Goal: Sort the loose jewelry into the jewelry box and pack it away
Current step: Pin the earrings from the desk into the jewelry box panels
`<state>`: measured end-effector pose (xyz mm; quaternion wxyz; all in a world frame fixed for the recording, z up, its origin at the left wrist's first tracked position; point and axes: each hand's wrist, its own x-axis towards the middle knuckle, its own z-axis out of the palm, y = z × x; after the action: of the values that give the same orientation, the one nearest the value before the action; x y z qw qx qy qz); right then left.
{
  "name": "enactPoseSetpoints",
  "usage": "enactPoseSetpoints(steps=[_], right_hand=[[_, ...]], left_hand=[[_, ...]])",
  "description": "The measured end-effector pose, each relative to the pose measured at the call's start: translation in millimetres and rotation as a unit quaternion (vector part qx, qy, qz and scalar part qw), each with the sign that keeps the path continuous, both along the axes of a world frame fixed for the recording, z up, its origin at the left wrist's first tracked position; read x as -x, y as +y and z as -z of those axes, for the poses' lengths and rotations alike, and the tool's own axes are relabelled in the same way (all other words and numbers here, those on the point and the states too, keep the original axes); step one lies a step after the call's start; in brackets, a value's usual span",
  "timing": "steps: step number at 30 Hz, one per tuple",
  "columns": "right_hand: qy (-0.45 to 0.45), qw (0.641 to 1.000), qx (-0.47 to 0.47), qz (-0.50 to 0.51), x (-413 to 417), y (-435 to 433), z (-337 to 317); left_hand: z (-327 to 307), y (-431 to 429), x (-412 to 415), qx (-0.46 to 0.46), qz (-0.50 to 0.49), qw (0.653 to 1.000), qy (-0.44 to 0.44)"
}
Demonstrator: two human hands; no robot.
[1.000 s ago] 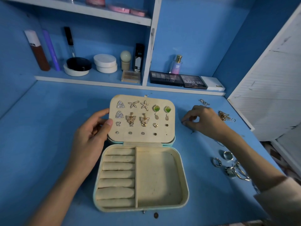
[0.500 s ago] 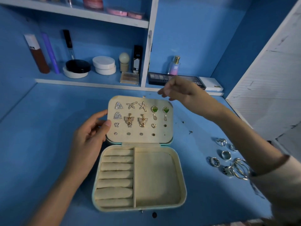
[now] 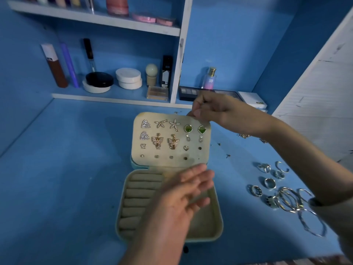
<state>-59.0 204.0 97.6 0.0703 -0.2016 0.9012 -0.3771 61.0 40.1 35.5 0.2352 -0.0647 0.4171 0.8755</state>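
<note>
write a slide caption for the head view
Open jewelry box on a blue table: right hand pinching at the top of the lid, left hand open over the box, rings loose nearby

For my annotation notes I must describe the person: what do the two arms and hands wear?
A pale beige sleeve covers the right arm near the elbow; the forearm and right hand are bare. The left hand and forearm show no sleeve. No ring, watch or bracelet shows on either, though the left fingers are blurred.
</note>
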Motion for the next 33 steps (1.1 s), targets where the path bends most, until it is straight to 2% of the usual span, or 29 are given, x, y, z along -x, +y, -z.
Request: enactPoseSetpoints(steps=[2, 5, 11, 21, 25, 29, 33], right_hand=[[0.005, 1.000, 0.012, 0.002, -4.5, 1.1, -1.9], [0.010, 1.000, 0.020, 0.002, -12.1, 2.3, -4.7], [0.027, 1.000, 0.015, -0.005, -30.7, 0.5, -12.7], [0.004, 0.999, 0.025, -0.036, -63.8, 2.7, -27.5], [-0.028, 0.998, 0.029, -0.050, -72.1, 3.0, -31.6], [-0.050, 0.995, 0.046, -0.072, -75.8, 2.7, -33.0], [-0.055, 0.995, 0.078, -0.034, -61.8, 3.7, -19.1]], left_hand=[[2.6, 9.4, -5.8, -0.051, 0.007, 0.996, -0.076], [4.8, 16.3, -6.4, -0.121, -0.046, 0.980, -0.148], [3.9, 15.8, -1.4, -0.167, -0.135, 0.959, -0.188], [4.7, 20.0, -3.5, -0.193, -0.175, 0.948, -0.181], [12.5, 18.9, -10.2, -0.214, -0.162, 0.955, -0.130], [15.2, 19.4, -15.8, -0.177, -0.173, 0.964, -0.094], [20.3, 20.7, -19.4, -0.155, -0.183, 0.968, -0.070]])
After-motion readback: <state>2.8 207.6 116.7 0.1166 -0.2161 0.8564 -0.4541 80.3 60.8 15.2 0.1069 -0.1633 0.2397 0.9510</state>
